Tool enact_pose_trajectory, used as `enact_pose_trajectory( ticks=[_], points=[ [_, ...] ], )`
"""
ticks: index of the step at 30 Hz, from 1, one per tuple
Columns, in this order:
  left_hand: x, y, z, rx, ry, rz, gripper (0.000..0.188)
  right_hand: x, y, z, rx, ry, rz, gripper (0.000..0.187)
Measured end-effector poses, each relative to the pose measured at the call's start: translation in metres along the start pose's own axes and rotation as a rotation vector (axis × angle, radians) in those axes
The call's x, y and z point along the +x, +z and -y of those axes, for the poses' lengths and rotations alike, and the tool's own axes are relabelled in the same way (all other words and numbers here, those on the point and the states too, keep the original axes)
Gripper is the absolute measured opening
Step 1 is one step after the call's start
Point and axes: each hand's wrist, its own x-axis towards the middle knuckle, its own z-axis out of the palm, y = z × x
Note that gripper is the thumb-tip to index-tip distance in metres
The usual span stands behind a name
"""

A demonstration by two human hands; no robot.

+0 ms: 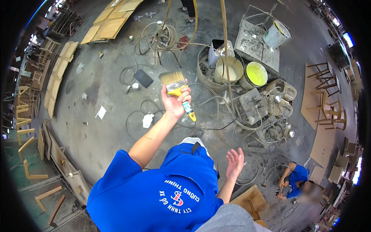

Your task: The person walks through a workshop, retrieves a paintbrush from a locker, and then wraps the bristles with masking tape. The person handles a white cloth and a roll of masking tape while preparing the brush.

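Observation:
A wide flat paintbrush (172, 78) with pale bristles, a metal band and a yellow handle is held up in front of me. My left hand (174, 105) is closed around its handle, whose yellow end sticks out below my fingers. Over to the right, my right hand (234, 163) is raised with its fingers loosely apart, holding nothing. Below the brush on the grey floor lies a crumpled white piece (147, 120). A dark flat object (143, 78) rests on the floor left of the bristles.
Ahead right stand a bucket of cream-coloured liquid (233, 63), a bucket of bright yellow liquid (256, 74) and a stained trolley (247, 42). Pump machines (253, 106) and loose hoses spread right; a hose coil (164, 36) lies ahead. A co-worker (296, 178) crouches at lower right.

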Motion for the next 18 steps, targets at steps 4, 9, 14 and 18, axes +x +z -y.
enact_pose_trajectory(
  ticks=[4, 9, 14, 18],
  points=[
    [0.032, 0.003, 0.003, 0.279, -0.008, 0.075, 0.097, 0.007, -0.004, 0.006, -0.067, 0.027, -0.010, 0.061],
    [0.045, 0.015, 0.037, 0.507, -0.242, 0.114, 0.106, 0.019, -0.009, 0.018, -0.237, 0.086, -0.186, 0.050],
    [0.053, -0.016, 0.138, 0.605, -0.584, 0.118, 0.106, 0.052, -0.002, 0.053, -0.531, 0.044, 0.214, 0.041],
    [0.055, -0.051, 0.250, 0.616, -0.701, 0.048, 0.106, 0.062, -0.003, 0.100, -0.390, 0.043, 0.491, 0.042]
  ],
)
